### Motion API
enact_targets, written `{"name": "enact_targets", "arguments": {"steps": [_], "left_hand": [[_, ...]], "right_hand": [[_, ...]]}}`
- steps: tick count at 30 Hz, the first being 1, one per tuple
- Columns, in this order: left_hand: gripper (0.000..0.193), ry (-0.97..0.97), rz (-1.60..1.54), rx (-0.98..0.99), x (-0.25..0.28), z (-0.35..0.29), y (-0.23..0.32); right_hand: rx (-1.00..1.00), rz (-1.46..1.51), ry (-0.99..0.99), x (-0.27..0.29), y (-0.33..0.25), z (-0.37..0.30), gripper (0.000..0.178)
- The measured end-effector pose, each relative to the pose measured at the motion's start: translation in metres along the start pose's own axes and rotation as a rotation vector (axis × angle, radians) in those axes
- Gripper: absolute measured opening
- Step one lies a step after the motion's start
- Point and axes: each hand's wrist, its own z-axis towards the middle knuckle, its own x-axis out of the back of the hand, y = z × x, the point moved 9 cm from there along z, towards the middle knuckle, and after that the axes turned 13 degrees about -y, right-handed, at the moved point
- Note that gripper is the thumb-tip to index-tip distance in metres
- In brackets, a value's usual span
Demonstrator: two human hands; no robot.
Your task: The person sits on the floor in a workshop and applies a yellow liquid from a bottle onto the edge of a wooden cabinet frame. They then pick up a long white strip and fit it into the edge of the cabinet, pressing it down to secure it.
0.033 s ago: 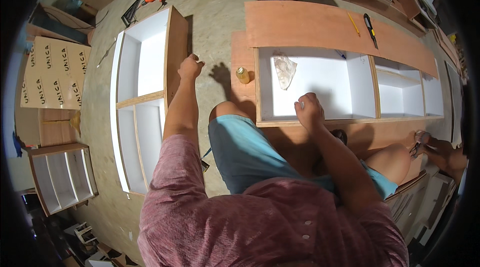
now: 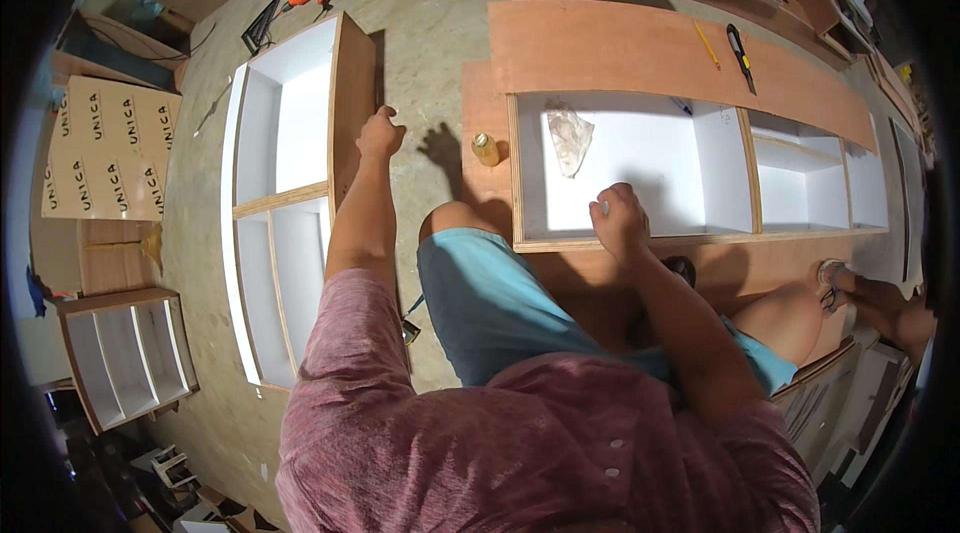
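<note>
We kneel on a rough concrete floor (image 2: 430,23). Ahead lies a long plywood cabinet (image 2: 700,163), its white laminated compartments open upward; a crumpled clear plastic bag (image 2: 570,138) rests in the nearest one. To our left lies a second white-lined cabinet (image 2: 290,183) with a brown wooden side. Our right hand (image 2: 620,218) rests on the long cabinet's near edge, fingers curled together. Our left hand (image 2: 380,133) touches the second cabinet's brown side, fingers loosely bent. A small amber bottle (image 2: 486,149) stands between both.
</note>
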Motion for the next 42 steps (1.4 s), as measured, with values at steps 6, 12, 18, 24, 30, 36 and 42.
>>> {"name": "enact_targets", "arguments": {"steps": [6, 12, 18, 24, 30, 36, 42], "left_hand": [[0.035, -0.067, -0.001, 0.028, 0.004, -0.001, 0.027], [0.025, 0.453, -0.323, -0.225, 0.044, -0.023, 0.042], [0.034, 0.296, -1.034, -0.469, 0.057, -0.131, 0.162], [0.033, -0.162, -1.224, -0.651, -0.034, -0.205, 0.276], [0.067, -0.456, -1.491, -0.357, -0.131, -0.207, 0.291], [0.108, -0.942, -2.04, -0.347, -0.131, -0.218, 0.304], [0.112, -1.026, -2.153, -0.452, -0.114, -0.231, 0.311]], "right_hand": [[-0.04, -0.013, -0.017, 0.002, 0.008, -0.002, 0.016], [0.028, 0.043, -0.018, 0.005, -0.007, 0.0, 0.012], [-0.138, 0.155, -0.138, 0.001, 0.02, -0.003, 0.016], [-0.101, 0.157, -0.077, 0.004, 0.018, -0.005, 0.03], [-0.27, 0.48, -0.108, -0.002, 0.042, -0.002, 0.05], [-0.023, 1.211, -0.103, 0.007, -0.041, -0.009, 0.08], [0.283, 0.466, 0.027, 0.053, -0.087, -0.033, 0.036]]}}
